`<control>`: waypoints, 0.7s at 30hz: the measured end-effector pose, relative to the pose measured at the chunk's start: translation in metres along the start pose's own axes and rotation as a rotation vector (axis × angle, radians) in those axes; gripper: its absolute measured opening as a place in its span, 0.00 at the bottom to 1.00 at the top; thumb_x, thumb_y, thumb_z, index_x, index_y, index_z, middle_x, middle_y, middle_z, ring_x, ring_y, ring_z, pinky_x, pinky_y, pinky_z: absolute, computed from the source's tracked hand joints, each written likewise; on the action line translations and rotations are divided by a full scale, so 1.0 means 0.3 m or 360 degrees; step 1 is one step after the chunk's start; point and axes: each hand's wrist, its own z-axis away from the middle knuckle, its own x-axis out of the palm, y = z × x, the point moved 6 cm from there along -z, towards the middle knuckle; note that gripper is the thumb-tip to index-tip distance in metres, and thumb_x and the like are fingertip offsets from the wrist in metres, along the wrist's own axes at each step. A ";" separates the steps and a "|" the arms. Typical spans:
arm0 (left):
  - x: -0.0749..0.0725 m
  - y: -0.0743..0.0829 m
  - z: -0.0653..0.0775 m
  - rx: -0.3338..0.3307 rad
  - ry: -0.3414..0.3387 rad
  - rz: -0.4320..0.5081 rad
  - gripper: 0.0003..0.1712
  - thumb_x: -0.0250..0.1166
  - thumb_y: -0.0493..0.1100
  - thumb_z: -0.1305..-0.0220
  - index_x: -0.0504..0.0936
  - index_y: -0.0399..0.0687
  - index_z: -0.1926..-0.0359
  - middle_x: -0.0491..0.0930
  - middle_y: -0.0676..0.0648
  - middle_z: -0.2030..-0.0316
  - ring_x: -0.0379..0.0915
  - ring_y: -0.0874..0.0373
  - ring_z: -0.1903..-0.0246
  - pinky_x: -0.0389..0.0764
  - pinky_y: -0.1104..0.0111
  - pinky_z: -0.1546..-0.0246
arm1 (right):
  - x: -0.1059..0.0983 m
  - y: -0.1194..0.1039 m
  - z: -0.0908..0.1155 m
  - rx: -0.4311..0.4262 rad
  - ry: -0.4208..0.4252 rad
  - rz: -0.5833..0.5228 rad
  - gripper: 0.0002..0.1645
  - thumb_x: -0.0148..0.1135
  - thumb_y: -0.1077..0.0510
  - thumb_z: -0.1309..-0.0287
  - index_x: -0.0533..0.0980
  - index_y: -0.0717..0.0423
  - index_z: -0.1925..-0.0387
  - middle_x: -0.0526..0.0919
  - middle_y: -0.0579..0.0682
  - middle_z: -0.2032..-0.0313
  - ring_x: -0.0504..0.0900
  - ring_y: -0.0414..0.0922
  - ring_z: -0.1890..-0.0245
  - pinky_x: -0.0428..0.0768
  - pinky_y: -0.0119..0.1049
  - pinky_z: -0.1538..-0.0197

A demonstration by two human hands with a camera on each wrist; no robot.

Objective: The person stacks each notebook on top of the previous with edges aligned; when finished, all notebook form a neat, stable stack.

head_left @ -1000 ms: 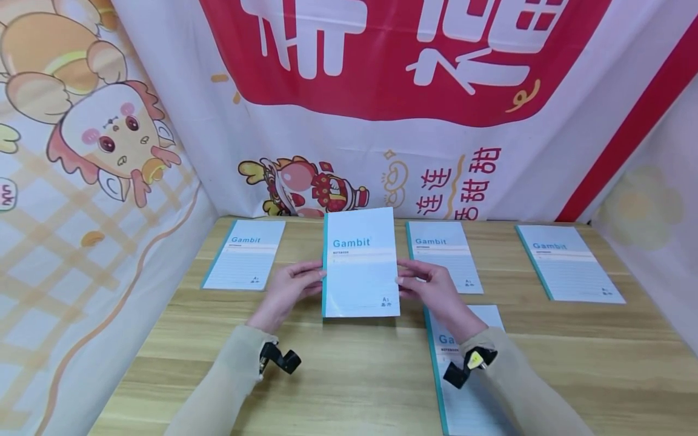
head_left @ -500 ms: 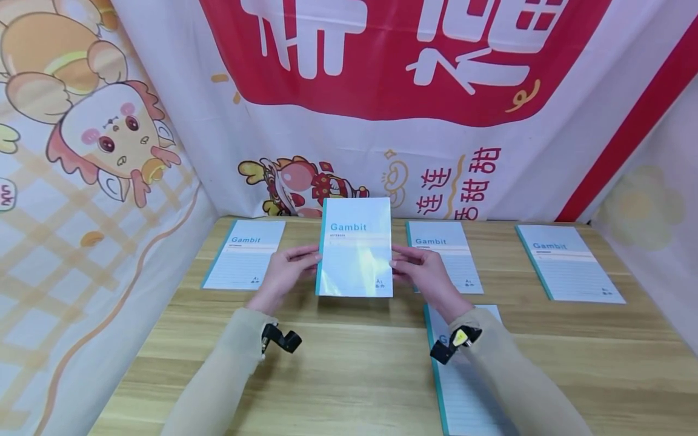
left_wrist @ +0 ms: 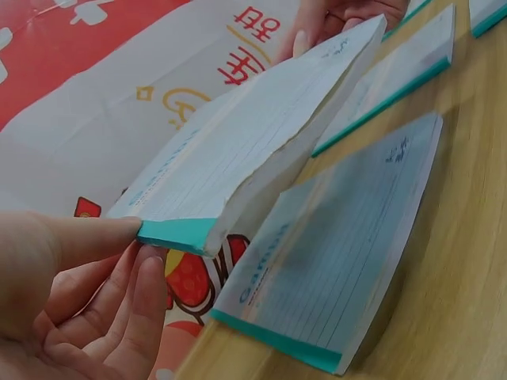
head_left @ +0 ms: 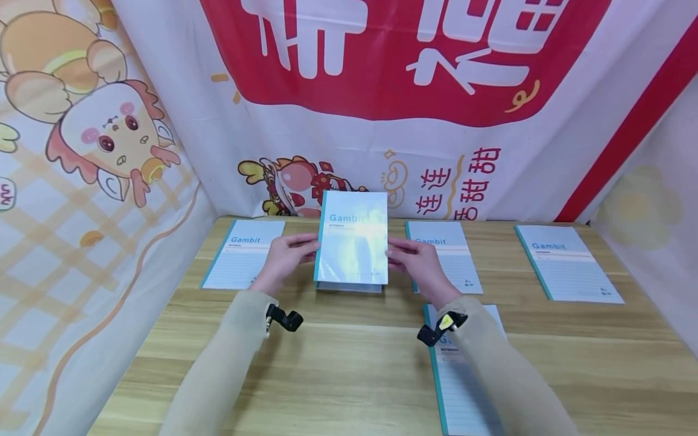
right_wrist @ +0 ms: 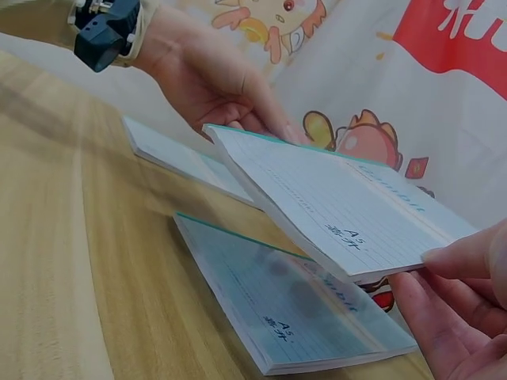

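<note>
A pale blue Gambit notebook [head_left: 353,242] with a teal spine is held level above the table between both hands. My left hand [head_left: 286,260] pinches its spine edge, thumb on top and fingers beneath, as the left wrist view shows. On the opposite edge my right hand [head_left: 420,266] pinches the cover the same way. Directly under it a second notebook [left_wrist: 317,253] lies flat on the table, mostly hidden from the head view, with a gap between the two in both wrist views.
Matching notebooks lie along the back of the wooden table [head_left: 338,363]: one at left [head_left: 240,257], one behind the right hand [head_left: 458,266] and one at far right [head_left: 569,263]. Another notebook [head_left: 463,387] lies under the right forearm. A printed cloth [head_left: 327,139] hangs behind.
Both hands have carried the notebook away from the body toward the back of the table. The lower notebook's front edge now shows beneath it. The other notebooks stay in place.
</note>
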 end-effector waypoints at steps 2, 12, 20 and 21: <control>0.000 -0.005 -0.012 -0.0009 0.0003 -0.0024 0.20 0.69 0.44 0.31 0.83 0.45 0.40 0.83 0.44 0.47 0.82 0.51 0.51 0.82 0.60 0.46 | 0.001 0.004 -0.010 0.0009 0.0007 0.0009 0.21 0.68 0.61 0.33 0.80 0.55 0.40 0.83 0.55 0.47 0.85 0.50 0.51 0.82 0.45 0.44; 0.003 -0.055 -0.067 -0.0046 0.0025 -0.0080 0.19 0.70 0.42 0.31 0.84 0.45 0.42 0.83 0.44 0.46 0.82 0.52 0.51 0.83 0.62 0.48 | 0.009 0.046 -0.054 0.0051 -0.0002 0.0029 0.21 0.67 0.62 0.33 0.79 0.59 0.40 0.83 0.57 0.47 0.85 0.50 0.52 0.83 0.43 0.44; 0.001 -0.114 -0.093 -0.0136 0.0038 -0.0185 0.18 0.68 0.43 0.30 0.84 0.46 0.41 0.82 0.44 0.44 0.82 0.55 0.51 0.83 0.66 0.50 | 0.022 0.092 -0.072 0.0132 0.0020 0.0023 0.21 0.66 0.64 0.33 0.79 0.61 0.40 0.82 0.58 0.45 0.85 0.49 0.51 0.84 0.35 0.50; 0.003 -0.120 -0.094 -0.0141 0.0039 -0.0202 0.18 0.68 0.43 0.30 0.84 0.45 0.41 0.83 0.44 0.44 0.83 0.55 0.51 0.84 0.66 0.50 | 0.023 0.096 -0.073 0.0136 0.0020 0.0033 0.21 0.66 0.64 0.33 0.78 0.61 0.39 0.82 0.59 0.45 0.85 0.49 0.51 0.84 0.35 0.50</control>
